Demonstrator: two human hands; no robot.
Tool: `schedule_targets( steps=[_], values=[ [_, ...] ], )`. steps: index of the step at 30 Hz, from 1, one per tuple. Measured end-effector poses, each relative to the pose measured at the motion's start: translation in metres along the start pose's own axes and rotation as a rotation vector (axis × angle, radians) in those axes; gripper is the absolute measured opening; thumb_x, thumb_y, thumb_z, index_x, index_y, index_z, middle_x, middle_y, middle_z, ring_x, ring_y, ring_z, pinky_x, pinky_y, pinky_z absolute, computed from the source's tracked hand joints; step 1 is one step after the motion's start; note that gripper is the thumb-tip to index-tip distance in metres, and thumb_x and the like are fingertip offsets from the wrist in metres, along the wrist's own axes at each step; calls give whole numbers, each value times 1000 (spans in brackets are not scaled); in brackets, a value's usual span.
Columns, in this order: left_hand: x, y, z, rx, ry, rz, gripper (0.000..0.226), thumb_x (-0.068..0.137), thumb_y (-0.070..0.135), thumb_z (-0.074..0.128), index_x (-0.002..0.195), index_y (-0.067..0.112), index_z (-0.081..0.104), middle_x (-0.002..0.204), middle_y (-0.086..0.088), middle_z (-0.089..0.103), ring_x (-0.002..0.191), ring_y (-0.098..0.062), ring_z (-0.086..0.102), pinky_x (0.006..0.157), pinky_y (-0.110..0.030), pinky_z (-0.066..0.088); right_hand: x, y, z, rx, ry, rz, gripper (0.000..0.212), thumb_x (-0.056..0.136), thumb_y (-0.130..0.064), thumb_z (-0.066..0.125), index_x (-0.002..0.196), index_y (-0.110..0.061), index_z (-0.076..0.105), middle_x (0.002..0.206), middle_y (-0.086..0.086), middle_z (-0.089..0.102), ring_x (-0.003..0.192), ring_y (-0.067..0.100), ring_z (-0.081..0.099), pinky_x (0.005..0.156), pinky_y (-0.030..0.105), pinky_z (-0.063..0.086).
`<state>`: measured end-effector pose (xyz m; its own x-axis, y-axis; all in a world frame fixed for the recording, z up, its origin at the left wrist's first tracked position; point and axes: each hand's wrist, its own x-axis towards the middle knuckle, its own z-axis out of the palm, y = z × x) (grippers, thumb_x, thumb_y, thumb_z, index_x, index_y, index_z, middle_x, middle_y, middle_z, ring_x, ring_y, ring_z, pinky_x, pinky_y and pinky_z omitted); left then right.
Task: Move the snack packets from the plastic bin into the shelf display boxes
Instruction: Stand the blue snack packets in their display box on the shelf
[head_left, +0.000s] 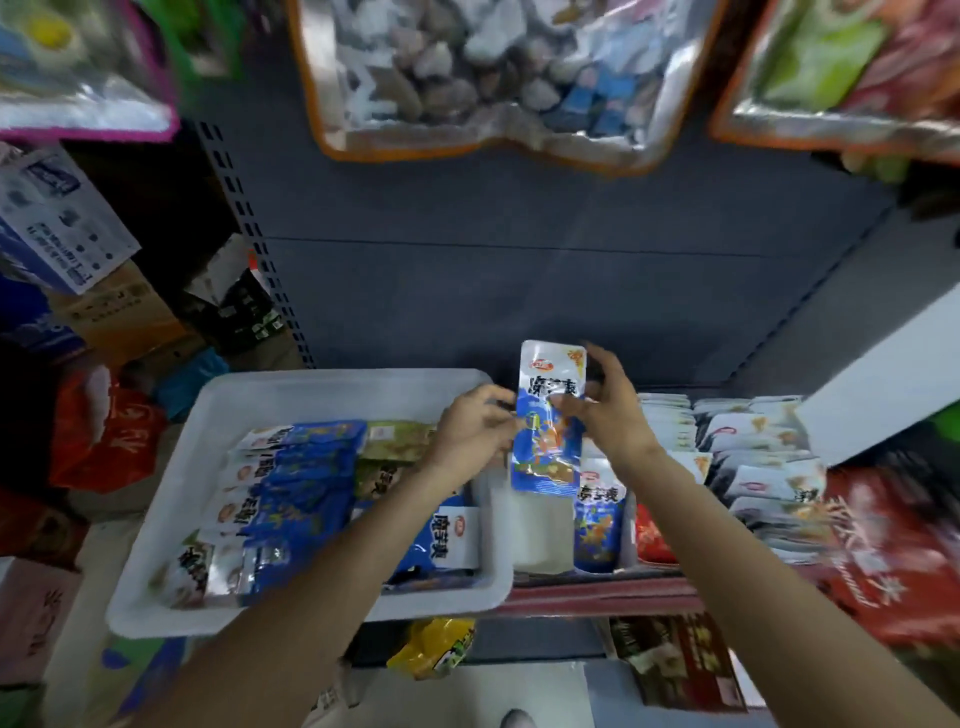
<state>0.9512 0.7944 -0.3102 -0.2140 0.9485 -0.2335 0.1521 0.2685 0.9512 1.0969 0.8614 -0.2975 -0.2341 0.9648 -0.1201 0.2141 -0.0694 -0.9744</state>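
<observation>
Bottom centre: a yellow crinkly snack bag (434, 649) pokes out under the shelf lip, w/ a dark red printed carton (675, 660) to its right. Above, the white rectangular plastic bin (291, 395) fills centre-left, its front rim overhanging; blue-and-white snack packets (291, 493) lie stacked inside, green ones behind. Both forearms cross its right end. Left hand (470, 431) pinches the left edge of an upright blue-and-white foil packet (548, 421); right hand (605, 410) grips its right side, fingers curled round. Packet held just past the bin's right rim, above the white display box (540, 535). Right of that, rows of white packets (753, 447) crowd the shelf. Grey back panel (519, 260) beyond is bare; big clear hanging bags (478, 78) along frame top.
</observation>
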Motion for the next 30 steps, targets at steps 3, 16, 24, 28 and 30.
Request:
schedule_targets(
  steps=[3,16,24,28,30],
  values=[
    [13,1,28,300,17,149,18,87,1,56,103,7,63,101,-10,68,91,-22,65,80,-23,47,5,-2,-36,22,78,-82,60,80,19,57,130,-6,37,97,5,60,72,-2,62,62,17,53],
    [26,8,77,791,-31,275,27,89,13,59,116,15,60,117,-6,48,113,-20,42,96,-34,37,19,-6,-89,134,201,-316,44,88,12,50,120,-15,35,109,1,59,102,13,61,83,25,53],
    [17,3,71,714,-61,339,16,90,14,60,103,13,70,99,-3,68,95,-17,57,82,-31,46,20,7,-87,53,55,-269,31,92,4,51,111,-17,38,95,-4,61,81,2,62,68,19,52],
    [19,3,70,681,-72,341,14,89,15,61,100,12,69,98,-4,70,91,-15,62,80,-34,51,24,21,-89,-560,-84,-361,6,94,-10,53,94,-7,58,79,6,61,71,19,56,66,31,43],
    [19,1,70,671,-53,333,14,90,15,61,101,13,68,98,-3,70,90,-14,63,79,-32,51,25,28,-89,-733,-121,-411,6,91,-5,55,91,-4,62,83,10,63,76,25,60,69,31,44]
  ],
)
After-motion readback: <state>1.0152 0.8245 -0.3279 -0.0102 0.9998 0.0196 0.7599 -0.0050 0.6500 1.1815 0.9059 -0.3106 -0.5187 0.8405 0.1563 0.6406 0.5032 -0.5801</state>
